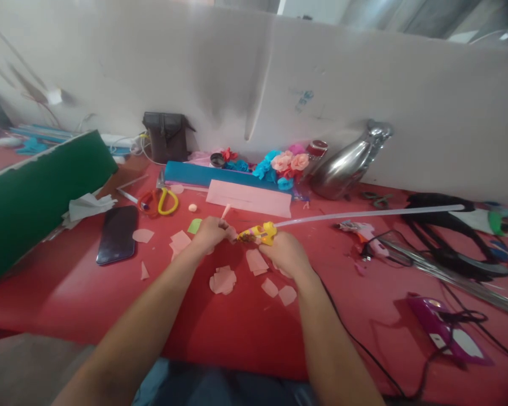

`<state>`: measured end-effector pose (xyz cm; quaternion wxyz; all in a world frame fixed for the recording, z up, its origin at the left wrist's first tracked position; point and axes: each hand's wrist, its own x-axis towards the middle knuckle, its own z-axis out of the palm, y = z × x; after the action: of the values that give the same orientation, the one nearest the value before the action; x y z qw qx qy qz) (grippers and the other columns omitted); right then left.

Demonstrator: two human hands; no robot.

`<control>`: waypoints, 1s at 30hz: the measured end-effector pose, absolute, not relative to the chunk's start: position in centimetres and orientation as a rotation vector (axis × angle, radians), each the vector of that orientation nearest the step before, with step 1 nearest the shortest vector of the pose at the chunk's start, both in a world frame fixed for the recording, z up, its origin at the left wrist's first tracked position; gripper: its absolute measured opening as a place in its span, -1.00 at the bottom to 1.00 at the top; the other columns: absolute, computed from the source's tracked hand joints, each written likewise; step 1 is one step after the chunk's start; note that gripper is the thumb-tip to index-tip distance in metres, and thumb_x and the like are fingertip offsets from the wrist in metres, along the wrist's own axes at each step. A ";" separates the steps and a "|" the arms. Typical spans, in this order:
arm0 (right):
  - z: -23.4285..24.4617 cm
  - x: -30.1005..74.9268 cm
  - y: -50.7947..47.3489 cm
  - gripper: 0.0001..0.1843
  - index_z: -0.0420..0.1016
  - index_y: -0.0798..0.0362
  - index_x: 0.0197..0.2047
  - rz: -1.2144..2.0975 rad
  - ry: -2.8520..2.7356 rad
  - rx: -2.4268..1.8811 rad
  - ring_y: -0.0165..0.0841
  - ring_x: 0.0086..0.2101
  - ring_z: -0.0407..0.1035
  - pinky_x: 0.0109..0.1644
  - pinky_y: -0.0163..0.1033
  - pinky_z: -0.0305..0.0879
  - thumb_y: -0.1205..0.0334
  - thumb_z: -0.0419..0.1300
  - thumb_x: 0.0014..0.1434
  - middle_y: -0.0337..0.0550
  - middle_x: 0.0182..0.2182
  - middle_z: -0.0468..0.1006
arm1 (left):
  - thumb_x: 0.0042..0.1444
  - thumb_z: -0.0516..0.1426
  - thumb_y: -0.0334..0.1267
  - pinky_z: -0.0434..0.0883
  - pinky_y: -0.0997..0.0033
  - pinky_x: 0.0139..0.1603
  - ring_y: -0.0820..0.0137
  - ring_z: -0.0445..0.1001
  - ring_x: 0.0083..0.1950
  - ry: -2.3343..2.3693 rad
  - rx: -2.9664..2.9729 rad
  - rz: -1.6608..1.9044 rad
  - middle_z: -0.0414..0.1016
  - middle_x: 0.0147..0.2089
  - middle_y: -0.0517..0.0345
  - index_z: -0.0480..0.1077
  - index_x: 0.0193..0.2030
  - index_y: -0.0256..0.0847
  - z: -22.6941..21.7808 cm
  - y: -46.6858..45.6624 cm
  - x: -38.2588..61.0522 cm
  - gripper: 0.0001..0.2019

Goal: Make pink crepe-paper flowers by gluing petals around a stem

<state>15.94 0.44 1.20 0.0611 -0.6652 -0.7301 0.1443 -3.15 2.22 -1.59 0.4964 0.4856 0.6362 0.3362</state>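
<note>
In my right hand [288,254] is a yellow glue gun [260,232], its nozzle pointing left. A long translucent glue stick [364,214] runs out of its back end to the right. My left hand [209,232] pinches a small piece of pink paper [232,234] close to the nozzle; whether the two touch I cannot tell. Cut pink paper petals [223,280] lie in a small pile in front of my hands, with more petals [270,287] to the right. By my left hand lies a light green paper piece [194,226].
Scissors [167,201] and a phone [117,234] lie left, beside a green box [38,203]. Paper flowers [290,163], a pink sheet [249,197] and a metal flask [351,160] stand along the wall. On the right are another glue gun [366,237], cords and a purple object [446,330].
</note>
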 end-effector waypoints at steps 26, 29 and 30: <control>1.0 17.6 1.4 -0.69 0.54 0.06 -0.33 0.465 -2.032 -2.093 -0.24 -0.39 0.42 -0.46 -0.31 0.05 0.01 0.13 0.00 -0.03 -0.41 0.56 | -0.18 0.15 -0.43 0.25 0.52 -0.47 0.42 0.42 -0.43 1.640 1.312 0.743 0.52 -0.54 0.18 0.43 -0.59 -0.22 -2.0 2.4 -3.5 -0.93; 0.7 19.3 2.1 -0.67 0.53 0.08 -0.36 0.569 -1.879 -2.093 -0.27 -0.42 0.41 -0.46 -0.32 0.09 -0.02 0.13 0.01 -0.07 -0.45 0.55 | -0.20 0.16 -0.43 0.25 0.49 -0.44 0.41 0.41 -0.43 1.624 1.309 0.795 0.50 -0.53 0.17 0.42 -0.58 -0.23 -2.0 2.5 -3.6 -0.95; 0.6 19.9 2.3 -0.67 0.52 0.08 -0.35 0.594 -1.828 -2.098 -0.27 -0.41 0.42 -0.45 -0.32 0.11 -0.01 0.14 0.01 -0.07 -0.45 0.55 | -0.21 0.18 -0.42 0.26 0.48 -0.42 0.40 0.41 -0.43 1.617 1.295 0.822 0.50 -0.52 0.16 0.43 -0.57 -0.23 -2.0 2.5 -3.7 -0.96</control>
<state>19.92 2.32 0.60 0.1477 -0.7294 -0.6353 0.2063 -3.68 2.50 -1.99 0.4409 0.5217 0.6511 0.3309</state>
